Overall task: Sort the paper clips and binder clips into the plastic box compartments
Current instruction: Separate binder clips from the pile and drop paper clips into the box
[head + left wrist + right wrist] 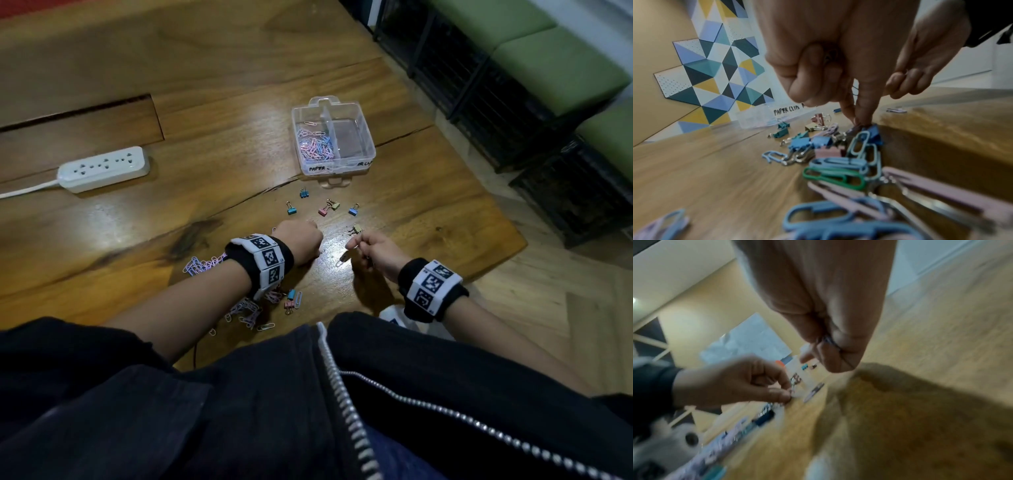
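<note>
A clear plastic box (337, 168) stands on the wooden table; pastel paper clips (315, 144) fill its left compartment and the right compartment (354, 137) looks bare. Several small binder clips (323, 210) lie loose in front of it. My left hand (313, 228) is curled, thumb and forefinger tips (860, 121) pinching a small clip on the table beside a blue binder clip (874, 134). My right hand (352, 244) hovers beside it, fingers curled round thin paper clips (830, 340). A yellow binder clip (357, 229) lies between the hands.
A mixed heap of paper clips (202, 265) and binder clips (290, 295) lies under my left forearm. A white power strip (102, 168) sits at the left. The table edge runs close on the right, with black crates and green cushions (565, 68) beyond.
</note>
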Available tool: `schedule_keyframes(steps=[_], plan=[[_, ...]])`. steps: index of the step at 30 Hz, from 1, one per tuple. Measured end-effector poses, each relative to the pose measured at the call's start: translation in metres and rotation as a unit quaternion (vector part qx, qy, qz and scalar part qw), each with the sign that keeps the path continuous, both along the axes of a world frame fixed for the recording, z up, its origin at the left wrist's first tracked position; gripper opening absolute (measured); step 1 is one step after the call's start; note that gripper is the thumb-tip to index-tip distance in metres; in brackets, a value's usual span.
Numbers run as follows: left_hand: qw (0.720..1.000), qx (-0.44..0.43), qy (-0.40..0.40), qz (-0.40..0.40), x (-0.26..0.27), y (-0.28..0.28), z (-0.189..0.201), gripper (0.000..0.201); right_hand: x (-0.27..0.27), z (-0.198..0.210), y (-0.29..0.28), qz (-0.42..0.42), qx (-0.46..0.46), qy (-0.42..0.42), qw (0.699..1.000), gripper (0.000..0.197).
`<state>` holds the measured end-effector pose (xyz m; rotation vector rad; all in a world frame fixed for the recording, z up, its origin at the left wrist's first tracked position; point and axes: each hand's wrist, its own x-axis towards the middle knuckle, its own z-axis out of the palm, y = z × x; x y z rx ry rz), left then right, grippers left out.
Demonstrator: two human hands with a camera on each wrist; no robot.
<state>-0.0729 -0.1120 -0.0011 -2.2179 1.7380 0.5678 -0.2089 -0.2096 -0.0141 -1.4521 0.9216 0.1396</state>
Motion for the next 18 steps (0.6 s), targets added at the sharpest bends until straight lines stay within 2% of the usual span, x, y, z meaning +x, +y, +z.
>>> schedule_keyframes(steps=[2,4,6,7,8,9,11,13,14,16,18], plan=[[1.000,-0.005,0.004,0.003,0.001,0.001,-0.001,0.032,0.002,-0.005,0.006,0.043,-0.073,0.006,0.996,0.032],[0.999,-0.022,0.029,0.033,0.005,0.003,-0.003,0.032,0.002,-0.007,0.011,0.118,-0.187,0.033,0.975,0.019],[0.985,-0.048,0.118,0.117,0.011,0.005,-0.005,0.029,0.001,-0.009,0.014,0.186,-0.282,0.056,0.940,0.013],[0.963,-0.061,0.193,0.178,0.015,0.006,-0.004,0.026,0.000,-0.009,0.015,0.209,-0.309,0.057,0.926,0.014],[0.925,-0.076,0.277,0.250,0.017,0.006,-0.002,0.023,0.000,-0.009,0.015,0.225,-0.328,0.059,0.916,0.016],[0.871,-0.095,0.356,0.325,0.021,0.008,0.000,0.023,0.000,-0.010,0.014,0.235,-0.340,0.061,0.909,0.017],[0.740,-0.122,0.478,0.457,0.028,0.012,0.006,0.028,0.001,-0.009,0.013,0.247,-0.346,0.068,0.902,0.015],[0.608,-0.122,0.591,0.515,0.036,0.022,0.012,0.026,0.004,-0.009,0.013,0.272,-0.349,0.093,0.892,0.015],[0.552,-0.115,0.642,0.519,0.039,0.027,0.014,0.022,0.005,-0.009,0.012,0.288,-0.351,0.107,0.885,0.015],[0.473,-0.105,0.715,0.505,0.043,0.037,0.018,0.012,0.008,-0.010,0.012,0.292,-0.339,0.118,0.887,0.010],[0.432,-0.102,0.754,0.485,0.043,0.045,0.019,0.008,0.011,-0.009,0.009,0.255,-0.297,0.100,0.915,0.014]])
